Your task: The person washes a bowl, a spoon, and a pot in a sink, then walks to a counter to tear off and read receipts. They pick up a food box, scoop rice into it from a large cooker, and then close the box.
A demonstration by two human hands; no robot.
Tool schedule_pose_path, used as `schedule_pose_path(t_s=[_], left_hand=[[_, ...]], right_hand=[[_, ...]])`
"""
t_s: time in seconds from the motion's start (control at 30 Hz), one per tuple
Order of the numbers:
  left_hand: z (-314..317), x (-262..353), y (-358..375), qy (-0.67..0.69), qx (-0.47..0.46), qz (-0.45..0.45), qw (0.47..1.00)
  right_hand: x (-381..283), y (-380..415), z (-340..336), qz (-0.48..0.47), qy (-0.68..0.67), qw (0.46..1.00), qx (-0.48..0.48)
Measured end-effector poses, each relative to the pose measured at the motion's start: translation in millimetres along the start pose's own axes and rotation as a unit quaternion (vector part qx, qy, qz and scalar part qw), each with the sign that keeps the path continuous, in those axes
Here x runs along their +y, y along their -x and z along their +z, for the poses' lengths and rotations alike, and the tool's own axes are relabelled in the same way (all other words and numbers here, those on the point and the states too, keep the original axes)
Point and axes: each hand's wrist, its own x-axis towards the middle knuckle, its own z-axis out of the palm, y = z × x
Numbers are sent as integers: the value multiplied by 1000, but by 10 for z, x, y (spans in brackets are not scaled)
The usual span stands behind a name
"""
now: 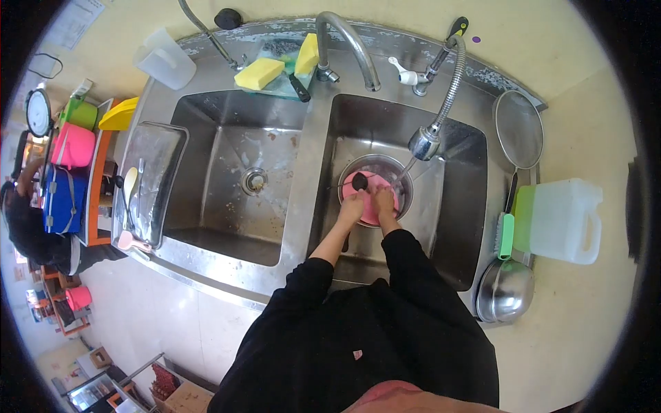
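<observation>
Both of my hands are low in the right sink basin (451, 206), at a round metal bowl (408, 180). A pink item (372, 180), whose exact kind I cannot make out, lies in the bowl. My left hand (352, 206) has its fingers curled at the item's left side, just below a small dark rounded thing (359, 181). At the right side, my right hand (383, 202) is closed on the pink item, its fingertips partly hidden. Water runs from the spray head (424, 144) toward the bowl.
A curved faucet (348, 41) arches over the divider. Yellow sponges (259, 73) lie behind the left basin (227, 206), a tray with utensils (155, 175) left of it. At right are a strainer (518, 129), a jug (564, 220) and an upturned metal bowl (506, 290). Another person (41, 234) is far left.
</observation>
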Motion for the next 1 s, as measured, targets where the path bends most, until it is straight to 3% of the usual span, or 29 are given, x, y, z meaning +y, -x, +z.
schedule_pose_path(t_s=[0.07,0.17,0.27,0.3,0.37,0.4,0.43,0.53,0.6,0.63,0.67,0.7,0.73,0.77,0.8,0.83,0.9,1.0], left_hand=[[-90,186,82,168,-104,-116,973],[33,53,-50,216,-71,-74,971],[309,-198,-259,255,-15,-103,961],[437,-274,-311,297,-21,-90,950],[671,-340,-388,379,-32,-62,923],[735,-299,-394,359,-70,-39,930],[768,-237,-374,337,-105,-15,936],[829,61,-156,197,-134,12,971],[1208,-420,-436,241,-104,14,965],[1401,-668,-567,263,-90,16,961],[992,-59,-138,-118,43,299,946],[1145,-220,-230,-124,24,288,949],[1192,-269,-244,-130,4,276,952],[1255,-301,-284,32,-32,147,988],[1224,-207,-231,145,-55,103,983],[1179,-101,-173,256,-67,55,963],[1129,-47,-175,361,-60,122,923],[347,373,120,315,-239,12,918]], right_hand=[[125,-22,103,71,-29,991,-108],[-122,-79,-387,75,32,982,-169],[-224,-129,-718,63,49,983,-164],[-95,-146,-623,31,-44,994,-92],[-186,-15,-869,-24,-144,988,-44],[-271,32,-1009,-55,-194,979,-19],[-287,46,-1060,11,-222,975,-21],[-300,115,-1184,12,-149,989,19],[-340,103,-1238,19,-162,986,-21],[-315,101,-1246,-49,-138,989,12],[-361,126,-1333,-164,-216,961,60],[-364,80,-1430,-128,-121,984,-7],[-461,102,-1551,-129,-68,989,19],[-525,59,-1606,-82,-25,996,-4],[-566,25,-1622,-30,23,999,-21],[-567,22,-1608,-46,-74,996,4],[-564,8,-1552,-71,-265,961,47],[-695,99,-1534,-20,-555,827,-85]])
